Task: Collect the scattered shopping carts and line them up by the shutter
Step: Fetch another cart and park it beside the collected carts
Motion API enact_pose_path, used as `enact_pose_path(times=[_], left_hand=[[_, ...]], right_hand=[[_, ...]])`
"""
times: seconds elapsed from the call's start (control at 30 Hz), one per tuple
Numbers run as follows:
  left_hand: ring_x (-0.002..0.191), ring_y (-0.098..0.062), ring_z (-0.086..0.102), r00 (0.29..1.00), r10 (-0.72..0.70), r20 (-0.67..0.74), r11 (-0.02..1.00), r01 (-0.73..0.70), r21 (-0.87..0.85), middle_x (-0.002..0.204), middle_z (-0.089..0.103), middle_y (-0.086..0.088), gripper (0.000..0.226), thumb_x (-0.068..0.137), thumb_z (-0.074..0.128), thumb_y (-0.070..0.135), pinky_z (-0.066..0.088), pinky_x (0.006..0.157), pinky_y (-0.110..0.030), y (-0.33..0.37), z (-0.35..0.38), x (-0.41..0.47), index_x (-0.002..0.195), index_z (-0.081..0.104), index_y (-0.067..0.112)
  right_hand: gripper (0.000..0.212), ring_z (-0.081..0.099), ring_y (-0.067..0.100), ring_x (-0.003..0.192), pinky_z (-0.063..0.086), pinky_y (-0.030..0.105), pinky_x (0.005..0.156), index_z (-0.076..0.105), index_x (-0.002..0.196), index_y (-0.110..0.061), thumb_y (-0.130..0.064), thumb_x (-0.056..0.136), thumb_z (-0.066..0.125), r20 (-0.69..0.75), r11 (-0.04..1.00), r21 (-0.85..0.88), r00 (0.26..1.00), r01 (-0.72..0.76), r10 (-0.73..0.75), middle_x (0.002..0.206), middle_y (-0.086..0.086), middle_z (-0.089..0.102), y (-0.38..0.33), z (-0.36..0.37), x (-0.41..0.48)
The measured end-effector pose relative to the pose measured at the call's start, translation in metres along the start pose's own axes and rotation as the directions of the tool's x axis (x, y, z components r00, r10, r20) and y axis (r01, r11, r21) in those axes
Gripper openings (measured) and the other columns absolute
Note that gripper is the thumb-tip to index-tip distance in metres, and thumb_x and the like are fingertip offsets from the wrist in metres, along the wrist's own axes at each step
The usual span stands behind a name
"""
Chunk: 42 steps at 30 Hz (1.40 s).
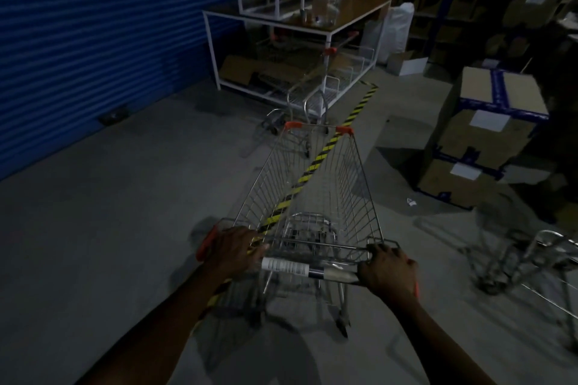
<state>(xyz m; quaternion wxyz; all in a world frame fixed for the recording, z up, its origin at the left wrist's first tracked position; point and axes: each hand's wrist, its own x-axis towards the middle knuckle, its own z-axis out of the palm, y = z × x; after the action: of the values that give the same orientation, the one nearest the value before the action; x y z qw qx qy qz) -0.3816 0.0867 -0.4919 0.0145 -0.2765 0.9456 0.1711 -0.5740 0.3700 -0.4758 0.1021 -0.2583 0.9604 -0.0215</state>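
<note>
cart: wire-mesh cart mid-floor; long axis runs straight away from the person, nose toward desk, second cart just ahead
hands: left hand, right hand; fingers wrapped round handle ends
room: open concrete floor left, up to ribbed blue shutter; boxes and third cart crowd the right
marking: yellow-black tape passes under cart

One cam only, worn on the head, wide-angle, so lines bend near the frame edges. It looks fwd and down along both forearms. Closest to the lens, low in the centre: left hand and right hand, gripping the handle of the shopping cart. The cart points away from the cam, toward a white-frame table far off at top centre. The blue shutter is seen obliquely on the left, stacked boxes on the right.
</note>
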Motion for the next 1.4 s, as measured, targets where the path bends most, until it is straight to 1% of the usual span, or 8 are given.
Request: enact_pose_path(times=[0.4,0.53,0.63,0.7,0.9,1.1,1.27,1.4], left_hand=[[0.126,-0.022,0.056,0.995,0.018,-0.099,1.0,-0.017,0.011,0.132,0.063,-0.004,0.097,0.072,0.013,0.077,0.035,0.106,-0.037,-0.015,-0.056,0.213,0.125,0.067,0.017],[0.084,-0.009,0.071,0.98,0.036,-0.194,0.977,0.007,0.214,0.09,0.072,0.01,0.068,0.085,0.025,0.072,0.055,0.076,-0.031,-0.014,-0.066,0.285,0.086,0.075,0.025],[0.118,-0.016,0.061,0.997,-0.057,-0.05,0.988,0.064,0.144,0.124,0.065,0.007,0.09,0.082,0.007,0.081,0.032,0.111,-0.046,-0.013,-0.068,0.337,0.121,0.065,0.025],[0.126,-0.019,0.056,0.987,-0.133,-0.087,0.977,0.145,0.153,0.134,0.061,0.007,0.093,0.08,0.007,0.085,0.024,0.116,-0.05,-0.015,-0.064,0.37,0.13,0.061,0.028],[0.078,-0.029,0.071,0.959,-0.278,-0.052,0.956,0.281,0.083,0.088,0.072,-0.006,0.064,0.092,0.035,0.067,0.058,0.068,-0.041,-0.037,-0.049,0.477,0.092,0.075,0.017],[0.077,-0.029,0.071,0.949,-0.277,-0.152,0.951,0.294,0.101,0.089,0.072,-0.007,0.045,0.095,0.038,0.052,0.059,0.066,-0.043,-0.063,-0.069,0.565,0.095,0.066,0.016],[0.073,-0.028,0.07,0.902,-0.33,-0.277,0.942,0.335,-0.033,0.086,0.074,-0.009,0.048,0.085,0.044,0.047,0.059,0.059,-0.034,-0.082,-0.078,0.645,0.086,0.076,0.01],[0.077,-0.033,0.07,0.871,-0.408,-0.273,0.906,0.424,-0.002,0.09,0.072,-0.014,0.053,0.084,0.04,0.047,0.059,0.06,-0.043,-0.085,-0.092,0.703,0.089,0.073,0.005]], right_hand=[[0.043,0.052,0.018,0.122,0.042,0.038,0.092,0.062,0.12,-0.035,-0.05,0.085,0.043,-0.086,0.999,0.031,0.996,0.04,-0.038,0.128,-0.009,0.061,-0.046,-0.032,0.248],[0.045,0.05,0.018,0.126,0.042,0.039,0.095,0.06,0.126,-0.036,-0.05,0.086,0.044,-0.05,0.994,0.006,0.993,0.106,-0.106,0.134,-0.009,0.059,-0.051,-0.052,0.349],[0.049,0.049,0.018,0.128,0.039,0.041,0.098,0.057,0.13,-0.036,-0.051,0.086,0.043,-0.016,0.986,-0.022,0.987,0.162,-0.163,0.138,-0.009,0.058,-0.059,-0.066,0.422],[0.053,0.05,0.02,0.128,0.039,0.041,0.1,0.057,0.131,-0.035,-0.052,0.084,0.04,0.005,0.979,-0.031,0.979,0.202,-0.202,0.138,-0.007,0.058,-0.063,-0.076,0.471],[0.053,0.048,0.022,0.133,0.038,0.042,0.107,0.056,0.135,-0.035,-0.048,0.084,0.048,0.043,0.951,-0.044,0.952,0.306,-0.304,0.141,-0.003,0.057,-0.089,-0.101,0.599],[0.06,0.045,0.026,0.134,0.035,0.045,0.105,0.052,0.139,-0.038,-0.056,0.083,0.041,0.081,0.905,-0.082,0.908,0.417,-0.411,0.145,-0.004,0.053,-0.135,-0.117,0.712],[0.061,0.036,0.029,0.139,0.032,0.047,0.108,0.045,0.146,-0.038,-0.059,0.089,0.041,0.133,0.844,-0.118,0.851,0.523,-0.508,0.153,-0.005,0.044,-0.174,-0.13,0.817],[0.063,0.035,0.031,0.141,0.03,0.048,0.109,0.039,0.15,-0.037,-0.061,0.092,0.037,0.184,0.78,-0.163,0.795,0.604,-0.577,0.156,-0.004,0.04,-0.202,-0.144,0.899]])
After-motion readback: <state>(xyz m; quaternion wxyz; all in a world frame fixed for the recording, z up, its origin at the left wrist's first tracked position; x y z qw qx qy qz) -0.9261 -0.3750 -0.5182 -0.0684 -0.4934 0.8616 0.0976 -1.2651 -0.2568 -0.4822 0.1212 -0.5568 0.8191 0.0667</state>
